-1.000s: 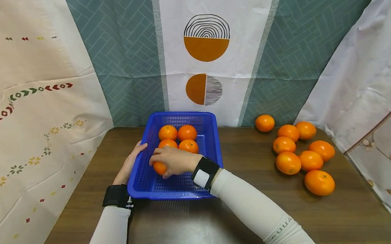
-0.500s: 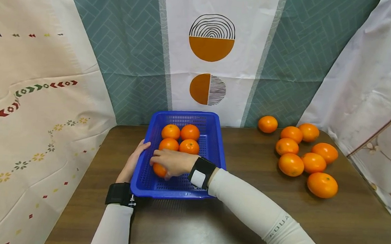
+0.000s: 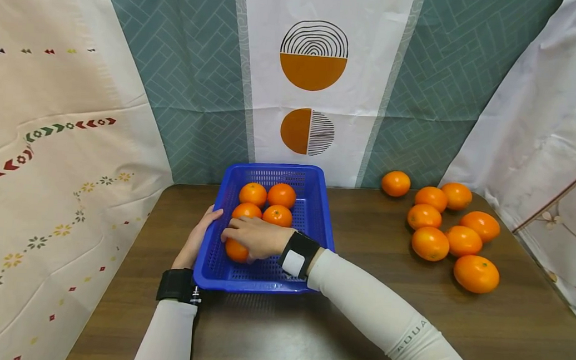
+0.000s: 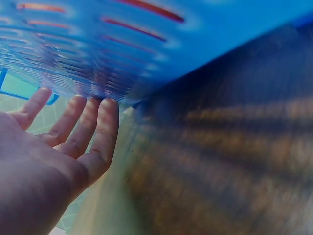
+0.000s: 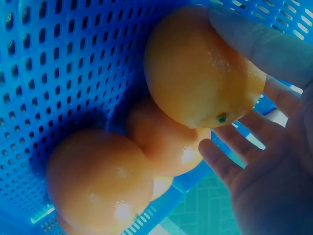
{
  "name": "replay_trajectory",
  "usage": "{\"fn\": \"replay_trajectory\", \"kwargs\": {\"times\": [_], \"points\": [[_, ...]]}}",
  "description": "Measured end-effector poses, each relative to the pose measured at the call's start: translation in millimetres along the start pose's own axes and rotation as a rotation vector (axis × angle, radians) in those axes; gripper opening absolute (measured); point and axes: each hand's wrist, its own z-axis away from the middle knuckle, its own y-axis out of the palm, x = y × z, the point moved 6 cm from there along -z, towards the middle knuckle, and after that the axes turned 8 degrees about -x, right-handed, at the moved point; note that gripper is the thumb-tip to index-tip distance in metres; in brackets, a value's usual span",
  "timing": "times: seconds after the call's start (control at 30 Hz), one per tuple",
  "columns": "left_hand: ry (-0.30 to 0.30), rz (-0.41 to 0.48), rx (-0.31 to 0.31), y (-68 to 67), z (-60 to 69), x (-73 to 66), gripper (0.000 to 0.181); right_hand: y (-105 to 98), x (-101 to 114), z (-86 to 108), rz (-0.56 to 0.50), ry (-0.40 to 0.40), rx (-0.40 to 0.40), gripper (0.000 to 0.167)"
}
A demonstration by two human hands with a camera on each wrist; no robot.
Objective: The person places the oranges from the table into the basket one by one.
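Note:
A blue perforated plastic basket (image 3: 260, 287) stands on the table with several oranges (image 3: 253, 194) inside. My right hand (image 3: 259, 237) reaches into its left front part and holds an orange (image 3: 236, 250). In the right wrist view, the thumb lies over this held orange (image 5: 200, 68), with the fingers on its far side; two other oranges (image 5: 100, 181) show clearly beside it. Outside the basket's left wall is my left hand (image 3: 195, 240). Its fingertips (image 4: 107, 105) touch the slotted wall (image 4: 205, 39) in the left wrist view, the fingers only slightly bent.
Several more oranges (image 3: 430, 243) lie loose on the brown wooden table (image 3: 364, 235), to the right of the basket. A patterned cloth (image 3: 184, 83) hangs behind the table's back edge. Pale cloth (image 3: 42, 185) hangs on the left side.
The whole head view has shifted slightly, so things appear a little further right. My right hand stays on the same orange in the basket, and my left hand stays at the basket's side.

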Motion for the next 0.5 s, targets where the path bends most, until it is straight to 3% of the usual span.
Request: {"fn": "replay_trajectory", "kwargs": {"times": [0.5], "points": [[-0.030, -0.056, -0.017, -0.6, 3.9, 1.5, 0.058, -4.1, -3.2, 3.3, -0.072, 0.037, -0.005, 0.066]]}}
